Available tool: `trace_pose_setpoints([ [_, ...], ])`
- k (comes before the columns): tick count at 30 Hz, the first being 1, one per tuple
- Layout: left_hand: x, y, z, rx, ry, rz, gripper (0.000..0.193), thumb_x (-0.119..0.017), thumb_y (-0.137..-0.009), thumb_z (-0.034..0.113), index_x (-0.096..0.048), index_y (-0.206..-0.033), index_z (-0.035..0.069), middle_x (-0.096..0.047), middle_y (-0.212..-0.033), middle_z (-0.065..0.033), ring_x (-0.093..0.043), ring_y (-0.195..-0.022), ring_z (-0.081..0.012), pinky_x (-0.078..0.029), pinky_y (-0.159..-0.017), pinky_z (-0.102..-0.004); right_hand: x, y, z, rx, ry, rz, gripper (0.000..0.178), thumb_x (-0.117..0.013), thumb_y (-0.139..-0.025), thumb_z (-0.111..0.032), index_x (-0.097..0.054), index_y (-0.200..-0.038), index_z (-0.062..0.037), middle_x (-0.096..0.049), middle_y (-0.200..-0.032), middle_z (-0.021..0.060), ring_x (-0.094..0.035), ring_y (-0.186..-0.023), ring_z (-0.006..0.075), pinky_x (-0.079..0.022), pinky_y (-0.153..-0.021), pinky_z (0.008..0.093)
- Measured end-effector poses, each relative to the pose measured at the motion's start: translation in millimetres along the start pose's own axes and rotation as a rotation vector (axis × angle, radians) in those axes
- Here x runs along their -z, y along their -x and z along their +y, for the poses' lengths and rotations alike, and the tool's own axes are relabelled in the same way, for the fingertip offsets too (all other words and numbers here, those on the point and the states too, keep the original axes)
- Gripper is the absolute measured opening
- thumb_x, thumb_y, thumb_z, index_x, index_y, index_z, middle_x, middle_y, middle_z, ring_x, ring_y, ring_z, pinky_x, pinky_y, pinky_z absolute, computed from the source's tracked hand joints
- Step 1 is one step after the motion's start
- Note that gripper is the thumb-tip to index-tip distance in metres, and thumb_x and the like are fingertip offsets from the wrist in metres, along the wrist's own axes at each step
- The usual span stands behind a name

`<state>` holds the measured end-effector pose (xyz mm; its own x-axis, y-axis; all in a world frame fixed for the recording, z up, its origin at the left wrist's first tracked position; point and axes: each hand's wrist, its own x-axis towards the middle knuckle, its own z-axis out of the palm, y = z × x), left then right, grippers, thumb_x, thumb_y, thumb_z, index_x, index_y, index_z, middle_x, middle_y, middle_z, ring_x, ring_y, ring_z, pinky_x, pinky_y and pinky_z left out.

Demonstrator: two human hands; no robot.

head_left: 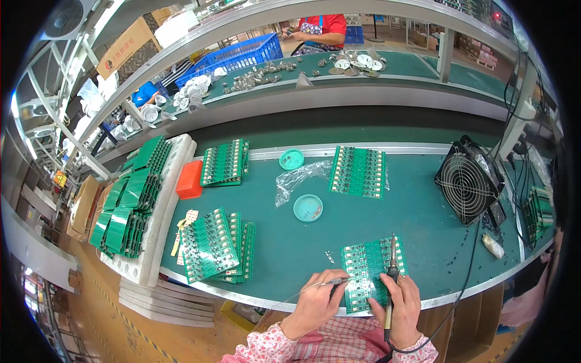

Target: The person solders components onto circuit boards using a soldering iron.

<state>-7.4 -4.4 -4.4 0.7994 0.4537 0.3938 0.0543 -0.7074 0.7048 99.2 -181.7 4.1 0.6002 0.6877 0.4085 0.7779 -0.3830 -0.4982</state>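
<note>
A green circuit board panel [360, 260] with rows of small parts lies flat at the table's front edge. My right hand [404, 302] is wrapped round a soldering iron [393, 270], its tip pointing away from me over the panel and its cable trailing off to the right. At the panel's left edge, my left hand [315, 304] pinches a slim metal tool that looks like tweezers [339, 281]. A thin wire [283, 300], which looks like solder, runs from that hand toward the lower left. The fingertips of both hands are close to the panel.
Stacked panels [209, 245] lie left, with others [224, 162] behind and one pile [358, 171] at the back. Two turquoise dishes [308, 208], clear plastic [296, 181], and a red box [190, 179] stand between. A fan [466, 184] is right; a foam tray [158, 227] holds boards left.
</note>
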Motion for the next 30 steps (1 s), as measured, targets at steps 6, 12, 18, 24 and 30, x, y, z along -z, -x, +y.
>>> trace_pose_setpoints([
  [6,22.4,-4.3,3.3,-0.004,-0.057,0.108,0.021,-0.073,-0.084,0.001,-0.069,-0.104,0.004,-0.072,-0.102,-0.0089,-0.069,-0.091,-0.0266,-0.051,-0.081,-0.0358,-2.1,-18.4,-1.9,0.044,0.022,0.027,0.055,-0.082,-0.076,-0.021,-0.064,-0.128,-0.0113,-0.060,-0.111,0.0158,-0.060,-0.110,0.0334,-0.046,-0.100,0.0513],
  [12,34.8,-4.5,5.2,-0.206,-0.131,-0.122,0.031,-0.075,-0.078,0.001,-0.065,-0.107,0.006,-0.070,-0.102,-0.0055,-0.068,-0.094,-0.0236,-0.049,-0.088,-0.0384,-2.2,-35.9,-22.8,0.209,-0.049,0.042,0.038,-0.083,-0.075,-0.020,-0.072,-0.111,-0.0155,-0.060,-0.104,0.0119,-0.060,-0.101,0.0307,-0.049,-0.096,0.0492],
  [18,46.6,4.4,4.3,-0.335,-0.239,-0.230,0.043,-0.074,-0.070,0.001,-0.063,-0.111,0.009,-0.068,-0.105,-0.0026,-0.066,-0.099,-0.0195,-0.049,-0.093,-0.0383,-3.1,-34.0,-20.6,0.309,-0.164,-0.125,0.025,-0.085,-0.070,-0.017,-0.072,-0.091,-0.0151,-0.057,-0.099,0.0124,-0.060,-0.090,0.0326,-0.049,-0.075,0.0418],
  [24,53.9,16.3,0.1,-0.382,-0.285,-0.263,0.040,-0.072,-0.072,0.000,-0.063,-0.110,0.010,-0.068,-0.104,-0.0016,-0.065,-0.098,-0.0180,-0.049,-0.092,-0.0375,9.3,-40.0,-20.9,0.359,-0.217,-0.229,0.023,-0.084,-0.072,-0.017,-0.071,-0.091,-0.0150,-0.058,-0.094,0.0098,-0.061,-0.088,0.0295,-0.051,-0.075,0.0399],
  [30,52.1,17.1,-6.4,-0.182,-0.134,-0.165,0.032,-0.073,-0.076,-0.001,-0.063,-0.105,0.009,-0.069,-0.101,-0.0046,-0.066,-0.091,-0.0236,-0.049,-0.088,-0.0373,-7.1,-32.7,-8.6,0.165,-0.255,-0.055,0.023,-0.081,-0.073,-0.006,-0.072,-0.093,-0.0116,-0.060,-0.097,0.0126,-0.062,-0.088,0.0322,-0.051,-0.074,0.0409],
])
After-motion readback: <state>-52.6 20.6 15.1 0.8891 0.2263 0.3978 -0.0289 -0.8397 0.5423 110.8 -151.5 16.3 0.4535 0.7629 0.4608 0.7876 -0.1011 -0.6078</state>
